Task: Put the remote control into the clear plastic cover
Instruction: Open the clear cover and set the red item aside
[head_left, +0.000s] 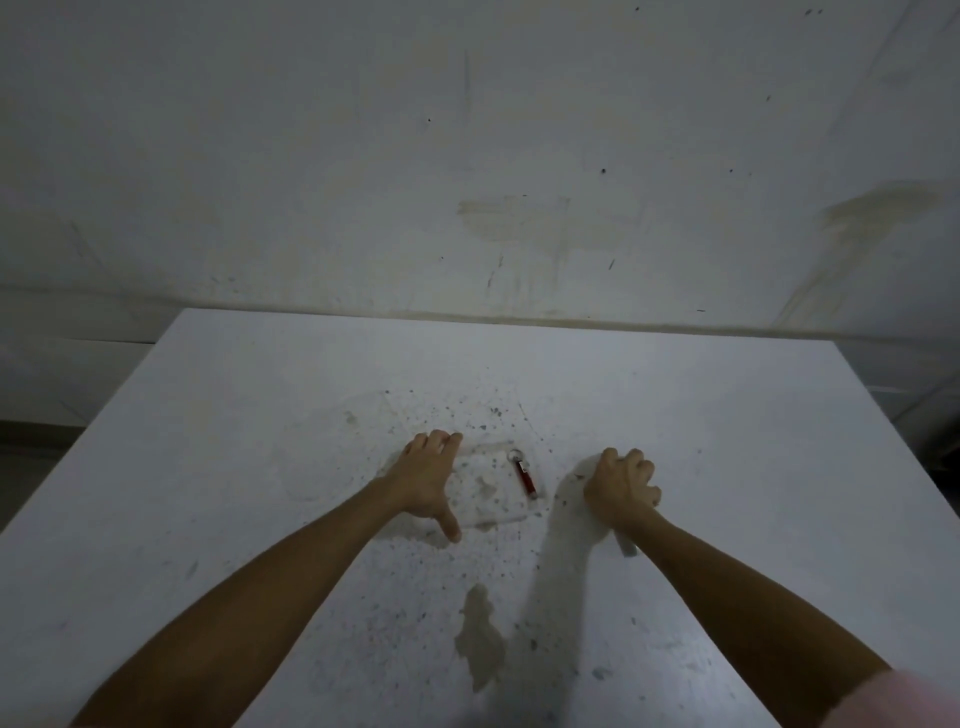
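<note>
A clear plastic cover (488, 501) lies flat on the white table (260, 415); only its faint rectangular outline shows. My left hand (428, 480) rests open on the cover's left edge, fingers spread and thumb at its near corner. To the right, my right hand (621, 488) is closed around a pale, slim remote control (627, 546). Just the remote's grey near end sticks out below the wrist; the rest is hidden in the fist. The two hands are apart, with the cover between them.
A small red keyring item (527, 479) with a metal ring lies along the cover's right edge. The table is speckled with dark spots and has a tan stain (480, 636) near me. A stained wall (519, 223) stands right behind the table's far edge.
</note>
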